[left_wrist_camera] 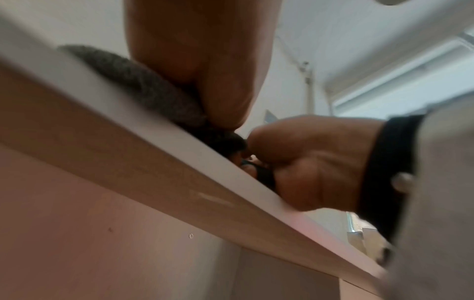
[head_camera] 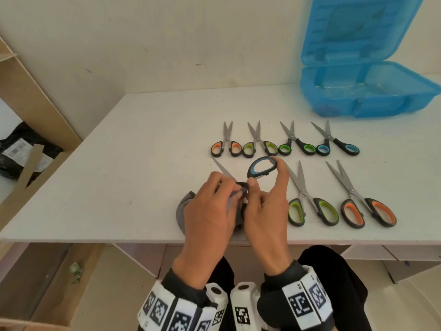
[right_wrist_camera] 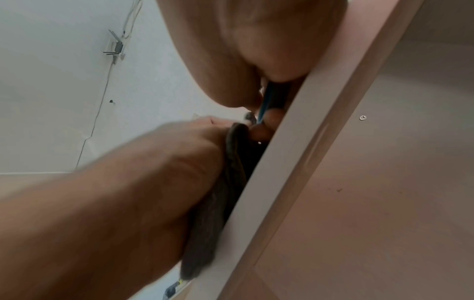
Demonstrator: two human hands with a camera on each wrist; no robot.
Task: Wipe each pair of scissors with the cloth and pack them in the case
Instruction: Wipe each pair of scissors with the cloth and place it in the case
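Near the table's front edge, my right hand (head_camera: 265,197) grips the black-and-blue scissors (head_camera: 262,166) by their handles, one handle loop showing above my fingers. My left hand (head_camera: 214,201) holds the grey cloth (head_camera: 182,209) bunched against the scissors where the blades meet the handles; a blade tip (head_camera: 219,166) sticks out up-left. In the left wrist view the cloth (left_wrist_camera: 143,89) lies under my palm at the table edge. The right wrist view shows the cloth (right_wrist_camera: 223,194) and a sliver of blue handle (right_wrist_camera: 263,109). The open blue case (head_camera: 362,91) stands at the back right.
Several small scissors (head_camera: 284,142) lie in a row behind my hands on the white table (head_camera: 143,163). Two large pairs, green-handled (head_camera: 310,204) and orange-handled (head_camera: 365,206), lie to the right. Wooden shelving and a black bag (head_camera: 21,151) are at the left.
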